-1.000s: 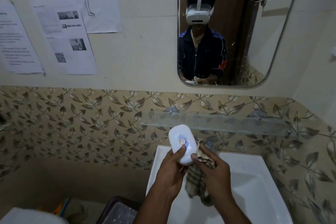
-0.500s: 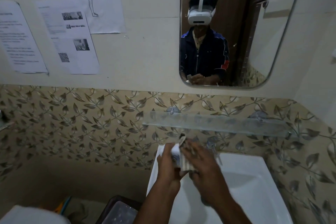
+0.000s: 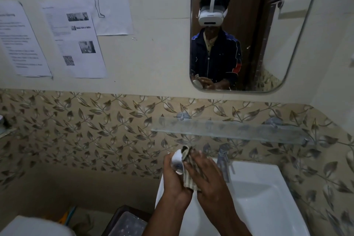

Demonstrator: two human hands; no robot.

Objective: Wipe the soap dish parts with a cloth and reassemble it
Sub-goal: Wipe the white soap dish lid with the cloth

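My left hand (image 3: 173,180) grips a white soap dish part (image 3: 177,160), held edge-on above the left rim of the white sink (image 3: 268,193). My right hand (image 3: 206,175) presses a striped beige cloth (image 3: 188,178) flat against the part's right face. The cloth's top corner pokes up above my fingers. Most of the part is hidden between my two hands. No other soap dish piece is visible.
A chrome tap (image 3: 224,161) stands just right of my hands. A glass shelf (image 3: 229,130) runs along the leaf-patterned tiles above. A mirror (image 3: 249,34) hangs higher up. A dark bin with a clear lid (image 3: 126,222) sits low left, beside a white object (image 3: 34,226).
The white part turned from facing me to edge-on, and my right hand brought the cloth up flat against it. Both hands stayed over the sink's left rim.
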